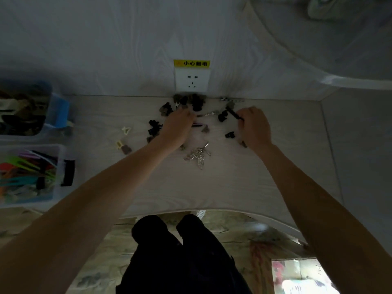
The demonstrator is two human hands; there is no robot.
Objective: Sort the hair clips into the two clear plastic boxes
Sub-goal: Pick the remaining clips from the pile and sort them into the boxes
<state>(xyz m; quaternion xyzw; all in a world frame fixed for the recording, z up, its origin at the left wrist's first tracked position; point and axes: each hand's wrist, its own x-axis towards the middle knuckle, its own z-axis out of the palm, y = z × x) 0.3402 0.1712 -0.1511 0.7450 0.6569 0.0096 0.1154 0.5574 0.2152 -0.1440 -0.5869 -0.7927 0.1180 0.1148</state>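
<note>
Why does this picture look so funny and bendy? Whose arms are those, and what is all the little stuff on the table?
The camera sits on a person's head and looks down, so you see what they see. Its wide lens bends the edges. The two arms are that person's own, and the dark shape at the bottom is their legs.

On the pale table lie many small hair clips: dark ones near the wall socket, shiny metal ones closer in, and cream ones to the left.

The right hand pinches a thin black clip. The left hand reaches into the pile; I cannot tell if it holds anything.

At the far left stand two clear boxes: one with dark clips, one with bright colourful clips.
</note>
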